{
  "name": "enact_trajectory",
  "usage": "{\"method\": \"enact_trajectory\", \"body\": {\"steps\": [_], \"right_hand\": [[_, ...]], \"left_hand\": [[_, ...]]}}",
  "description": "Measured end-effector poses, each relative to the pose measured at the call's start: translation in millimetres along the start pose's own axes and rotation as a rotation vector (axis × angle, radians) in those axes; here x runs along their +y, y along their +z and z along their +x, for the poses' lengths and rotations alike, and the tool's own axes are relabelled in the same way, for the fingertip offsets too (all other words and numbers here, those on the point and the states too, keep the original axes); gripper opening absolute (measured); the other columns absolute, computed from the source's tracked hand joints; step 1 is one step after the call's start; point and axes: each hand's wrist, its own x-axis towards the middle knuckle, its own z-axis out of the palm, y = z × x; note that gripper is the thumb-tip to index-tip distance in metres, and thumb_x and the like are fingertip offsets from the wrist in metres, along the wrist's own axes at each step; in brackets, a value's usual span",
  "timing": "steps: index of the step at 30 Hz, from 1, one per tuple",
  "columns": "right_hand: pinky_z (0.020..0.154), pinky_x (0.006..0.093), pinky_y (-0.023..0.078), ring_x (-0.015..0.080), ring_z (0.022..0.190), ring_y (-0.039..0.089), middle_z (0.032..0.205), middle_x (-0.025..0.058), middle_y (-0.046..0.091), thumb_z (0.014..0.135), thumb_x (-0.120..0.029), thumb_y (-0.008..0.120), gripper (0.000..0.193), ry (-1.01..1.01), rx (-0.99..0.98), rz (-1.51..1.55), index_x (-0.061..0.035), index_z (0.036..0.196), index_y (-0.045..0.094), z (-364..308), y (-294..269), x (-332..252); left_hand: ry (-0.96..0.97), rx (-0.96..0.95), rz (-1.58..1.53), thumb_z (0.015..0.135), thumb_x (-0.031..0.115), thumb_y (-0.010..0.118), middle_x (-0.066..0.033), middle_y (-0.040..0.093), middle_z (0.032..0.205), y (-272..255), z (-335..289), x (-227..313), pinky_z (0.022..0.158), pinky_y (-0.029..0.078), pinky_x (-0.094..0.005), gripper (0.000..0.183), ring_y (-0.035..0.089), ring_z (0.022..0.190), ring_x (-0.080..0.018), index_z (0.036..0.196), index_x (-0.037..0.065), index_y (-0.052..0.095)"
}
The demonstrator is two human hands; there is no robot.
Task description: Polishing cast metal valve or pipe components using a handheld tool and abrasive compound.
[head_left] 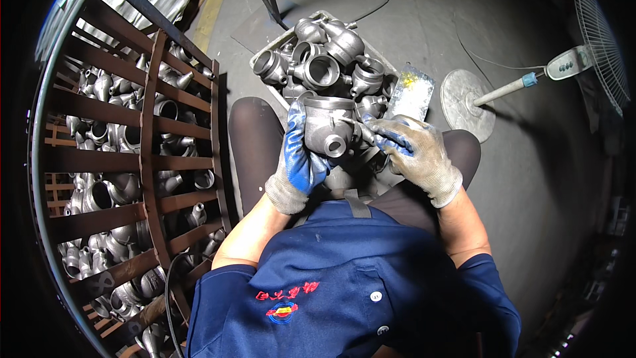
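A grey cast-metal pipe fitting [329,129] with a threaded top rim and a round side port is held above my lap. My left hand [300,159], in a glove with a blue coated palm, wraps around its left side and underside. On the other side, my right hand [416,154], in a soiled grey glove with blue on the fingers, is closed close to the fitting. A thin, light-coloured piece shows between its fingertips and the fitting, too small to make out. Just beyond my hands stands a crate [379,50] heaped with similar metal fittings [321,69].
To my left rises a rusty barred metal cage [149,119] full of castings. A clear plastic bag [412,93] with something yellow lies right of the crate. Farther right, a pedestal fan [566,63] stands on a round base [467,105]. Cables cross the floor [430,20].
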Motion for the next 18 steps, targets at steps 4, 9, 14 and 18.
{"method": "enact_trajectory", "body": {"steps": [4,9,14,18], "right_hand": [[0.068,0.0386,0.051,0.0293,0.078,0.062,0.089,0.0077,0.063,0.075,-0.012,0.065,0.030,-0.035,0.011,0.060,-0.0147,0.105,0.066,0.9,-4.3,-3.4],[0.063,0.0351,0.051,0.0257,0.071,0.062,0.087,0.0096,0.064,0.074,-0.005,0.065,0.030,-0.003,0.027,0.061,-0.0084,0.103,0.067,-0.5,-7.3,1.6],[0.060,0.0320,0.050,0.0220,0.064,0.061,0.085,0.0118,0.064,0.073,0.000,0.064,0.031,-0.039,0.049,0.036,-0.0030,0.104,0.066,-1.4,-6.5,5.2],[0.066,0.0360,0.051,0.0275,0.074,0.062,0.088,0.0106,0.064,0.073,-0.005,0.065,0.031,0.021,0.016,0.112,-0.0082,0.104,0.066,-2.5,-4.9,3.5]], "left_hand": [[0.010,0.033,0.019,0.092,0.050,0.049,-0.0149,0.054,0.124,3.6,-1.0,-2.4,0.083,0.056,-0.0414,0.060,0.061,0.105,-0.0269,0.133,0.007,0.040],[-0.056,0.001,0.075,0.091,0.056,0.046,-0.0146,0.054,0.124,8.0,-5.1,1.2,0.082,0.056,-0.0409,0.065,0.061,0.105,-0.0268,0.134,0.008,0.039],[-0.037,0.035,0.128,0.091,0.059,0.044,-0.0138,0.054,0.125,12.1,-6.0,0.1,0.080,0.057,-0.0408,0.066,0.060,0.106,-0.0264,0.134,0.010,0.040],[-0.032,0.060,0.131,0.091,0.059,0.043,-0.0137,0.054,0.125,12.6,-6.2,1.2,0.079,0.057,-0.0410,0.065,0.061,0.105,-0.0261,0.134,0.010,0.040]]}}
